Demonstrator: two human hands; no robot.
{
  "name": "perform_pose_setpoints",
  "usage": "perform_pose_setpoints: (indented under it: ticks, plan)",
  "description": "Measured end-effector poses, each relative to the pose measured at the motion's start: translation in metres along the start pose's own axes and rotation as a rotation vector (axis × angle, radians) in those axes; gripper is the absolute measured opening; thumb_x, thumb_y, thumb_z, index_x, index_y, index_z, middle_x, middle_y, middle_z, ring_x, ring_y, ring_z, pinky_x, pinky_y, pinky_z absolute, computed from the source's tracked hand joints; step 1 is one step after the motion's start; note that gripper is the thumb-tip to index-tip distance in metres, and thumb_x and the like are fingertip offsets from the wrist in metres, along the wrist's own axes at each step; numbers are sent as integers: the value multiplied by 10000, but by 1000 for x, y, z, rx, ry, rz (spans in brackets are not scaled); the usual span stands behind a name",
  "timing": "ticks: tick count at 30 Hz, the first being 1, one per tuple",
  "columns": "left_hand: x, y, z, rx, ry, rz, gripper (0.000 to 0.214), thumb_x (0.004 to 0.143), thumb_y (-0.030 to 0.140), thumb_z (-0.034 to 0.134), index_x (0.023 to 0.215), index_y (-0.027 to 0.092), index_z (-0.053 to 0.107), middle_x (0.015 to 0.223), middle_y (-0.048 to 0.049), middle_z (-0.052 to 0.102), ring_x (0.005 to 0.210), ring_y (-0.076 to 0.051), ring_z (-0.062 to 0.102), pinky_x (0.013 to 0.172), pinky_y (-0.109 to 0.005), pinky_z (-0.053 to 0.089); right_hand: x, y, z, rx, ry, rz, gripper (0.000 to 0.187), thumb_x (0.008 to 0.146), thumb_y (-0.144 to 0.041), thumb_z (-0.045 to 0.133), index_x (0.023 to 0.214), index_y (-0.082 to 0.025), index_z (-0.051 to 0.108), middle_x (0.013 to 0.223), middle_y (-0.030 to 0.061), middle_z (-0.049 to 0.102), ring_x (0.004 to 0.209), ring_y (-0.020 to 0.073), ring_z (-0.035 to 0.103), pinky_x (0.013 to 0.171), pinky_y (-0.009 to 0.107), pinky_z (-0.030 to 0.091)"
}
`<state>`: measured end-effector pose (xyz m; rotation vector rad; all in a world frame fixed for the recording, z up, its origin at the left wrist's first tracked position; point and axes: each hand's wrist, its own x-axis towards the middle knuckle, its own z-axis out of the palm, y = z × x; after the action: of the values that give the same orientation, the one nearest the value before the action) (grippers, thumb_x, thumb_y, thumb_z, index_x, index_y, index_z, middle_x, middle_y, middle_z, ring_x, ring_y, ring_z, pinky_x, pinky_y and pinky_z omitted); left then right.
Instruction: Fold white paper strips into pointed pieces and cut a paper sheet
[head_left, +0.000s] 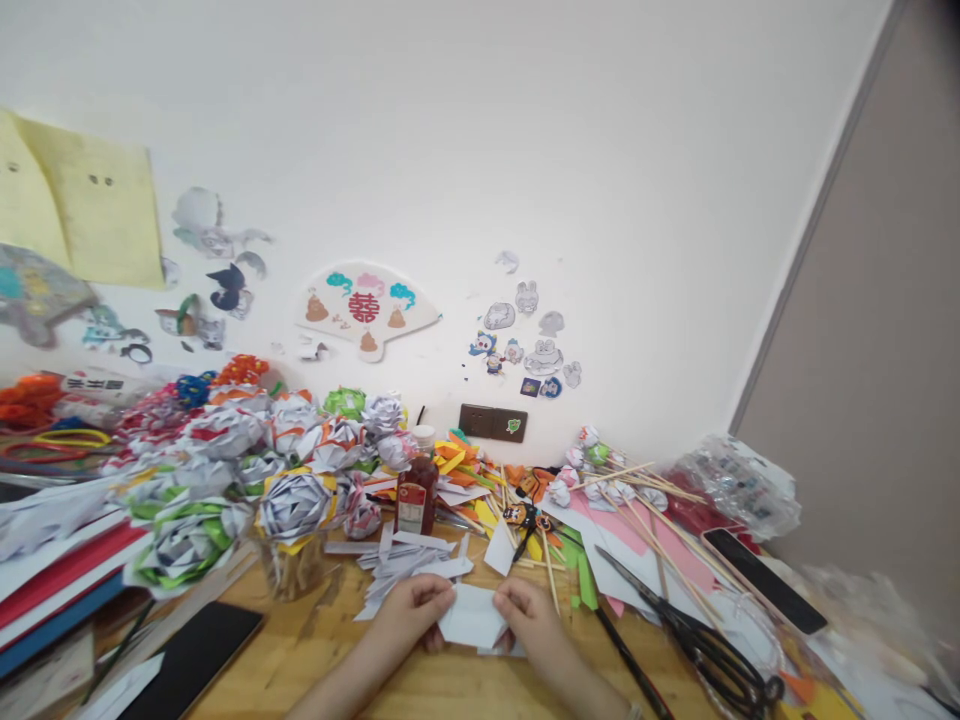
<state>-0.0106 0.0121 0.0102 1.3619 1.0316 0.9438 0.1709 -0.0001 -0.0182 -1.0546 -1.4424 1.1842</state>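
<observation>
Head view: a white paper piece (pixel 472 615), apparently folded, is pinched at opposite ends by the left hand (pixel 417 612) and right hand (pixel 529 616) over the wooden tabletop (pixel 304 650), presumably so both edges are steadied, paper strips (pixel 409 568) lying just beyond.

The folded sheet (pixel 471 615) you hold is smooth, matt paper. Your worktop (pixel 300 660) is wood with a faint sheen. The paper flowers (pixel 296 505) before you look matt and creased; the bottle (pixel 415 495) is glossy; the thin sticks (pixel 615 474) are bare wood; you see shiny, crinkled clear plastic packaging (pixel 739 480) and dark metal scissors (pixel 679 625).
</observation>
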Motion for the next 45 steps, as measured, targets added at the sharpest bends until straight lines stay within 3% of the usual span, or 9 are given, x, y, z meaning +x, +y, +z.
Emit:
perform_pose_setpoints:
  ticks: [10,16,23,34,38,45]
  plan:
    - [3,-5,0,-67,35,7,512,484,601,627,723,158,533,360,63,540,308,-104,480,342,-204,339,4,1,-2,109,-13,-3,495,566,-577,631,800,-157,513,480,-67,491,348,63,434,351,175,323]
    - [2,-5,-1,-139,8,21,512,512,537,660,814,137,562,368,62,549,311,-108,496,340,-200,347,4,0,-2,146,29,-19,441,577,-529,651,770,-151,529,447,-72,488,344,61,436,359,171,315]
    - [6,-8,-3,-198,15,30,452,527,497,678,784,136,586,411,28,610,306,-99,503,322,-185,333,5,-2,1,183,77,-38,426,564,-517,664,753,-153,549,443,-62,502,344,70,449,359,177,339]
    - [6,-11,-1,-237,-44,-15,474,529,508,682,823,161,550,452,35,627,387,-113,567,380,-183,428,5,0,1,139,173,-102,407,521,-553,672,628,-167,601,548,-26,511,444,89,467,373,196,402]
    - [4,-9,2,-221,-34,-44,395,587,516,635,736,165,528,464,36,623,383,-109,570,361,-176,430,1,0,3,94,161,-133,356,575,-513,658,629,-163,617,601,2,555,477,109,503,404,215,422]
    - [6,-10,3,-213,-38,-76,336,572,451,643,674,170,492,441,25,630,362,-98,556,352,-164,416,-3,2,-1,-148,115,-211,170,734,-303,535,707,-164,629,630,23,587,519,134,531,466,230,409]
